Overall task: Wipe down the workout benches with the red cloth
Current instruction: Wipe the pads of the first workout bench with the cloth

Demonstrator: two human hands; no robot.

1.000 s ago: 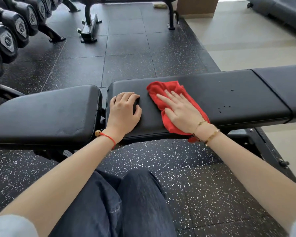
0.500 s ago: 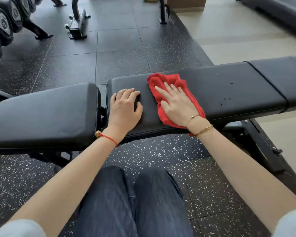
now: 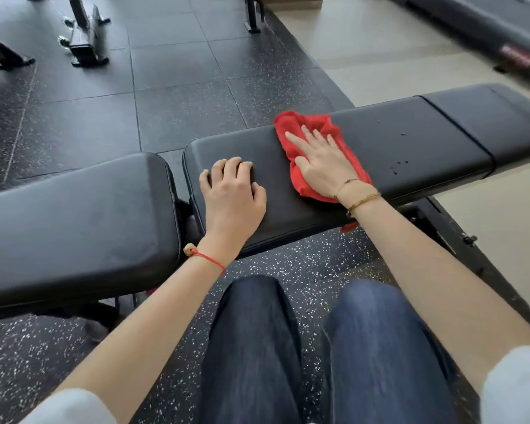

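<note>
Speckled rubber gym flooring under me, wiping barely begun on the long back pad.

Crouched beside the bench's back pad (image 3: pixel 410 154), I press my right hand (image 3: pixel 322 162) flat, fingers straight, on the red cloth (image 3: pixel 306 123), which lies bunched across the pad's middle with one corner hanging over the near edge. My left hand (image 3: pixel 231 194) rests on the pad's left end with fingers loosely curled, holding nothing, as a brace. Small droplets (image 3: pixel 400 168) sit on the pad to the right of the cloth, so I judge that stretch not yet wiped. Nothing tells me whether the seat pad (image 3: pixel 74 221) on my left or the far section beyond the strap (image 3: pixel 459 130) is done. Other equipment stands further off; most of the job looks ahead of me.
</note>
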